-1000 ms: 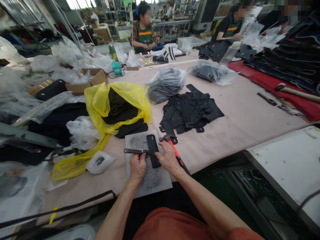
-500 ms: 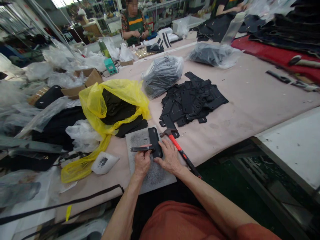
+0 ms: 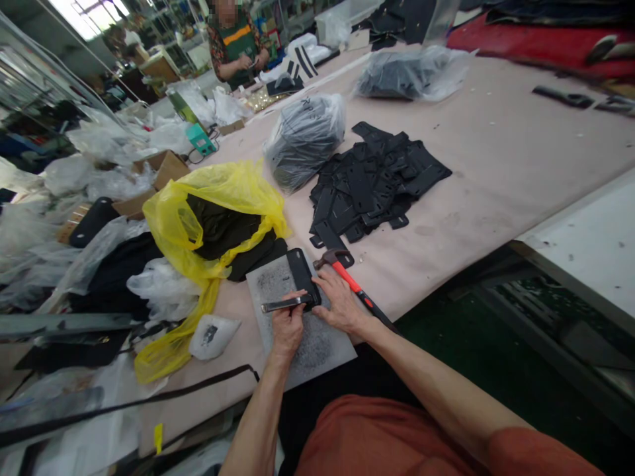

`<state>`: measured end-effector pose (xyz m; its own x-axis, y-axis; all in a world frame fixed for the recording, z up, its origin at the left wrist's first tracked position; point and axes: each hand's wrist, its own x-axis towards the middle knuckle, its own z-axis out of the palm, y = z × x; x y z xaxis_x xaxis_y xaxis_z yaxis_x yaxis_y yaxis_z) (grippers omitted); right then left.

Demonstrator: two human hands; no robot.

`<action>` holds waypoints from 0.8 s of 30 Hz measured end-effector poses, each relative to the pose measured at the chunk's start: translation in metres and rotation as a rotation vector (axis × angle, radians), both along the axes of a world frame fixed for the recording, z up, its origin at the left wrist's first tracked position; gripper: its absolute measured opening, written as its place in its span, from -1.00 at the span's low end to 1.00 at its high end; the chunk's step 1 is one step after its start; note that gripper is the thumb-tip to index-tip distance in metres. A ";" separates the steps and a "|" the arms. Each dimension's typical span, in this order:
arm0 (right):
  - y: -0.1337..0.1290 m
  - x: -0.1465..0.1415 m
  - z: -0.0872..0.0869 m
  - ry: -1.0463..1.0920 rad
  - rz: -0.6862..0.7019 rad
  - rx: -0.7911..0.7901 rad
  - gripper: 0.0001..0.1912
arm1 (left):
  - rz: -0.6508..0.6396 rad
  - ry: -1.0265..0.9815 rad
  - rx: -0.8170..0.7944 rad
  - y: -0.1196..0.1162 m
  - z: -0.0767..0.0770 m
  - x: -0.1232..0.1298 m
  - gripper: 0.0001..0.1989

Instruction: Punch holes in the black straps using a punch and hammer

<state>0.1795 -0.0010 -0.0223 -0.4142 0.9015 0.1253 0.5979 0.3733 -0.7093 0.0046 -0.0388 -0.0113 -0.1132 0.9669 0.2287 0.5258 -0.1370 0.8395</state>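
As the black strip (image 3: 299, 272) lies on the pale board (image 3: 317, 354), pointing away from me (a bit left), my left hand (image 3: 288, 330) pinches the metal tool (image 3: 280, 305) by the strip's near end, my right hand (image 3: 342, 304) spread beside its right edge.

Far beyond the grip (image 3: 288, 329) and to its left, a bright window (image 3: 89, 16) glares above blurred furniture (image 3: 186, 54), apparently workbenches, while a pinkish covered table (image 3: 496, 168) spreads beyond the grip, a white tabletop (image 3: 592, 228) stands well to its right, and dark green floor (image 3: 454, 334) shows below that tabletop.
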 end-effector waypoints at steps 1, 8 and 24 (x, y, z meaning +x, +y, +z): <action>0.000 0.000 0.000 0.008 -0.008 0.006 -0.29 | 0.005 0.005 0.003 0.000 0.001 0.001 -0.81; -0.002 -0.001 0.002 0.005 -0.021 -0.003 -0.29 | 0.018 0.057 0.008 0.003 0.005 0.007 -0.81; -0.002 0.000 0.001 0.006 -0.021 0.004 -0.30 | -0.009 0.305 0.059 0.009 -0.005 0.015 -0.77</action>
